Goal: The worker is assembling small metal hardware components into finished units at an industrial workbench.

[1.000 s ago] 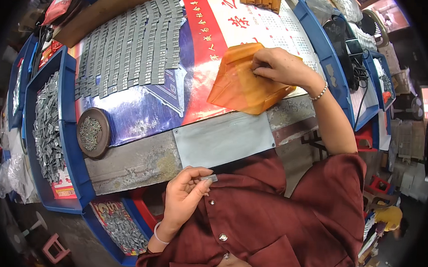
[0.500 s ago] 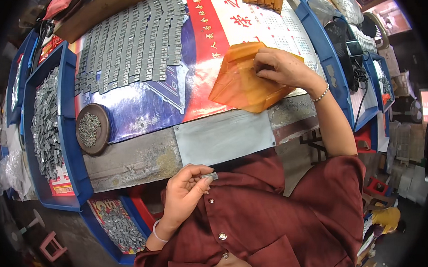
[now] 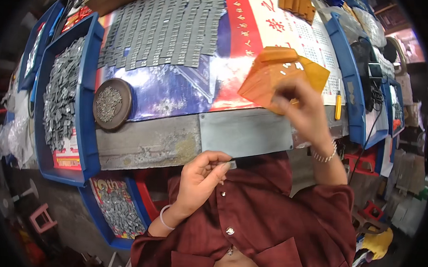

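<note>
My left hand (image 3: 200, 183) pinches a small flat grey piece (image 3: 232, 164) between thumb and fingertips, just in front of the table edge. Blurred by motion, my right hand (image 3: 303, 109) is over the near part of a folded translucent orange sheet (image 3: 257, 85); whether its fingers hold anything cannot be made out. A few tiny white bits (image 3: 299, 66) lie on that sheet. Between the hands, a smooth grey plate (image 3: 248, 133) lies at the table's front edge. Rows of grey pieces (image 3: 166, 29) cover the poster at the far left.
A round brown dish (image 3: 124, 116) of tiny metal parts stands at left, beside a blue bin (image 3: 89, 127) of grey pieces. Another blue bin (image 3: 103, 227) sits lower. At right are a yellow-handled tool (image 3: 338, 106) and a blue tray (image 3: 345, 77). Brown blocks (image 3: 295, 6) lie at the back.
My right hand has pulled back toward me from the middle of the orange sheet, uncovering the white bits. My left hand keeps its pinch on the grey piece. The whole view has shifted.
</note>
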The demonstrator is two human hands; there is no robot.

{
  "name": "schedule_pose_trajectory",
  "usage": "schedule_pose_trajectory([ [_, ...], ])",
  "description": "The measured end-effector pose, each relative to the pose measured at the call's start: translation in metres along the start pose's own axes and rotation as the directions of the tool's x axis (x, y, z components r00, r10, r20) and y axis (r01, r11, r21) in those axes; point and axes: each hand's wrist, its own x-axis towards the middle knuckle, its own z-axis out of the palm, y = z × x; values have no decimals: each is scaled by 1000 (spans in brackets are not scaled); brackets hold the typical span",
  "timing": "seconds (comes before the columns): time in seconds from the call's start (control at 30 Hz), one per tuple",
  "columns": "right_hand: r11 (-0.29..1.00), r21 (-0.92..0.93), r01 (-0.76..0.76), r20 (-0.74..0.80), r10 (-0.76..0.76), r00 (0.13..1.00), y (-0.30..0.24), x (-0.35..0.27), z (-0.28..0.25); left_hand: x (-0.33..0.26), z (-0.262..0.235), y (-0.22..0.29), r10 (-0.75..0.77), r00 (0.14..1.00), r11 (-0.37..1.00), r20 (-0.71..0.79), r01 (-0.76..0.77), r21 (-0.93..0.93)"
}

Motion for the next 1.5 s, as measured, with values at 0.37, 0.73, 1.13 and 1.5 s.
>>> schedule_pose_trajectory([
  [0.37, 960, 256, 117, -36, -112, 993, -33, -66, 90, -5, 2, 1, 138, 986, 990, -96, -139, -5],
  [0.73, 823, 510, -250, 261, 129, 957, -34, -64, 84, -15, -4, 3, 128, 990, 991, -67, -124, 50],
  [1.13, 806, 525, -273, 294, 129, 947, -35, -73, 85, -25, -3, -5, 207, 974, 978, -95, -205, 32],
  [1.5, 926, 341, -162, 224, 87, 971, -38, -73, 95, -19, -1, -19, 441, 875, 877, -198, -374, 304],
])
